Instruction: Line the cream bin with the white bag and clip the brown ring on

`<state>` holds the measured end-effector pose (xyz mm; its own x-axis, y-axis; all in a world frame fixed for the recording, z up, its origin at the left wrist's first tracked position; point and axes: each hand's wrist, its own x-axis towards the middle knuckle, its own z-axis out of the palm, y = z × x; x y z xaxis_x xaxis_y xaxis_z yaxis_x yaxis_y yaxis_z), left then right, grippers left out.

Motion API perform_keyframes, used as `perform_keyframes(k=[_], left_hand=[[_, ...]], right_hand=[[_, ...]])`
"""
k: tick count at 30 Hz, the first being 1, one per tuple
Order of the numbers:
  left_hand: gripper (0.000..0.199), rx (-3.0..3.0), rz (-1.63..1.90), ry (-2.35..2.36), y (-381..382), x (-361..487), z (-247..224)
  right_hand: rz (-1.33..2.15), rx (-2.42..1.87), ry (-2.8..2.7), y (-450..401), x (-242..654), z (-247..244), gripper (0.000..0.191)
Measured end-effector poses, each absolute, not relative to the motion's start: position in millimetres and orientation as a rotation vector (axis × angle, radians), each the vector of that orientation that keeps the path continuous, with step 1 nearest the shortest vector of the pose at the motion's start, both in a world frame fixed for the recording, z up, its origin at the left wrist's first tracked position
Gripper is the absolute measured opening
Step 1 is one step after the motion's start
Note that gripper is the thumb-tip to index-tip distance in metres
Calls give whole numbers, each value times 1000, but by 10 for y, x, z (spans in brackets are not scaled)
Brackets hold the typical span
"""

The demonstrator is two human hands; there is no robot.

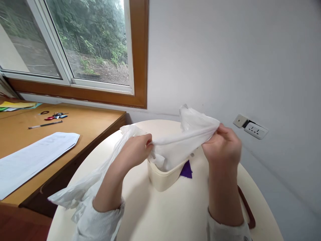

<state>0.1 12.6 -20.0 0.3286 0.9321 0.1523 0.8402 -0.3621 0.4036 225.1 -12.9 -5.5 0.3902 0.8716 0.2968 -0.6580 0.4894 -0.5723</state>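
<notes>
A thin white plastic bag [180, 144] is stretched between my two hands above a cream plastic container [163, 180]. My left hand [136, 149] pinches it over the container's left side, fingers closed. At the other end, my right hand [223, 142] grips a gathered edge of the bag, a little higher and to the right. Part of the bag hangs down into the container and hides most of its inside. More white plastic [82, 189] trails under my left forearm; whether it belongs to the same bag I cannot tell. A purple cloth scrap [186, 170] lies against the container's right side.
The round cream table [160, 221] carries the container. A brown curved strip [247, 209] lies near its right edge. On the wooden desk [100, 117] at left are paper sheets [37, 157], a pen [45, 125] and keys [58, 115]. A wall socket [255, 130] is at right.
</notes>
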Motion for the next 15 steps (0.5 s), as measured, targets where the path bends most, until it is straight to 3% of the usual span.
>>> perform_keyframes(k=[6, 11, 15], left_hand=[[10, 2209, 747, 1515, 165, -41, -192], [12, 1880, 1172, 1132, 89, 38, -74], [24, 1447, 1006, 791, 41, 87, -36]], right_hand=[[803, -546, -748, -302, 2321, 6, 17], [849, -617, -885, -267, 2202, -35, 14], [1026, -578, -1120, -339, 1954, 11, 11]])
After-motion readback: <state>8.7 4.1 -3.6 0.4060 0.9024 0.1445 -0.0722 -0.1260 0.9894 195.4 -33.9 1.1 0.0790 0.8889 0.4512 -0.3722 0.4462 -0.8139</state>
